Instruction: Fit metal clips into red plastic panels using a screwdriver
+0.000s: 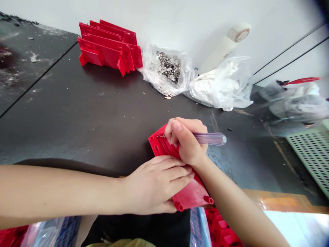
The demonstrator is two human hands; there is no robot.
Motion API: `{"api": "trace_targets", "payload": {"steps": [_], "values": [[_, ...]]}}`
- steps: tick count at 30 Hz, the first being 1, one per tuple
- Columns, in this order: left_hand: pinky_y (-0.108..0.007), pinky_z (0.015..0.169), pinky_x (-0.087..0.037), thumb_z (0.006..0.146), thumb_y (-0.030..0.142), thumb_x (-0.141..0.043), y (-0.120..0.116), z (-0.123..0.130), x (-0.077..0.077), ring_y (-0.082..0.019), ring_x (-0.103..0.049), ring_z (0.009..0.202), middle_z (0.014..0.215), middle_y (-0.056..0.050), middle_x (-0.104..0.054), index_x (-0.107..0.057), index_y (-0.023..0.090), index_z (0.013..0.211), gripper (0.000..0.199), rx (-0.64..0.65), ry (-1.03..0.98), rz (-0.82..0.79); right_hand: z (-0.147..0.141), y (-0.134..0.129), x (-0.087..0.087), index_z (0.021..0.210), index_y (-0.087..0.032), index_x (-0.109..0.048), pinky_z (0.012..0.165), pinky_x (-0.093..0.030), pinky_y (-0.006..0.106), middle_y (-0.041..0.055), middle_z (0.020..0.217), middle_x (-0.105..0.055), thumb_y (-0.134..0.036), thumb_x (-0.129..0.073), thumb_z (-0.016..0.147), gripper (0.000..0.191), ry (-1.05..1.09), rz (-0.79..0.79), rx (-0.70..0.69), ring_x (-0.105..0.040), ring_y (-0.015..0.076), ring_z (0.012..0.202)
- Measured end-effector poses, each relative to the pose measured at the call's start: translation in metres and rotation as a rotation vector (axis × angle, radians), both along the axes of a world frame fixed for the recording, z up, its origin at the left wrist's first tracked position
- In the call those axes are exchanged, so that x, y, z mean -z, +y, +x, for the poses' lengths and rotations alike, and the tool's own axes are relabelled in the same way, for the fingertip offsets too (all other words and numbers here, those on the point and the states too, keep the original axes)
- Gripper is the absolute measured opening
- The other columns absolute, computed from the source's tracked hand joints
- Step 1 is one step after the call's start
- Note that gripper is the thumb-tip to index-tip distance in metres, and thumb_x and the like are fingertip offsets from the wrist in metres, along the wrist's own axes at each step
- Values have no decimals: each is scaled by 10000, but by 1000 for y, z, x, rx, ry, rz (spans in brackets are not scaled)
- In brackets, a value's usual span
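Note:
A red plastic panel (190, 195) with round posts at its corners lies at a slant on the table's near edge. Across its middle rests my left hand (159, 181), fingers together on top and thumb along its lower edge, holding it steady. My right hand (189, 139) is closed around a screwdriver (210, 138) with a translucent purple handle. The thin metal shaft points left, and its tip meets the panel near the far-left corner post. Whether a small metal piece sits under the tip, I cannot make out. My left hand's fingertips lie close under my right wrist.
Several red panels (105, 49) stand upright in a row at the back. Beside them is a clear bag of small metal pieces (169, 67), then a bag of white items (218, 84). A pale green perforated basket (312, 147) is at the right. Below the edge are more red parts (222, 230).

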State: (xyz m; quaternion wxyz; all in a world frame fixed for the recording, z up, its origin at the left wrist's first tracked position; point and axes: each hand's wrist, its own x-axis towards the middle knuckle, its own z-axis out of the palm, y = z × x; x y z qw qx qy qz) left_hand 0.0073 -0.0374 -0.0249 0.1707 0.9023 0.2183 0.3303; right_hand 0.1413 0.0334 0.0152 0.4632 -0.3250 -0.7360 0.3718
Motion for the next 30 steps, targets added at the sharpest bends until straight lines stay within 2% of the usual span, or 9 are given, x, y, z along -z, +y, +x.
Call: {"api": "trace_targets", "payload": {"steps": [12, 24, 30], "values": [[-320, 1165, -312, 876, 357, -649, 0, 0, 0, -220, -535, 1225, 1255, -72, -681, -580, 58, 1287, 513, 4, 7, -2, 1, 0, 1, 532, -181, -325, 478, -231, 296, -34, 508, -292, -410, -490, 976, 526, -1, -29, -9, -341, 86, 478], [-347, 1143, -350, 877, 335, -641, 1, 0, -1, -235, -545, 1216, 1235, -108, -686, -567, 41, 1290, 513, 43, -1, -61, 1, 1, 1, 558, -187, -314, 470, -220, 298, -36, 528, -287, -396, -465, 990, 502, -21, -35, -84, -296, 86, 485], [-345, 1140, -355, 857, 342, -670, 0, 0, 0, -233, -552, 1196, 1220, -101, -690, -578, 46, 1285, 528, 27, -29, -71, -2, 3, -4, 555, -174, -326, 463, -227, 269, -50, 513, -285, -329, -445, 994, 480, -117, -26, -102, -278, 60, 475]]}}
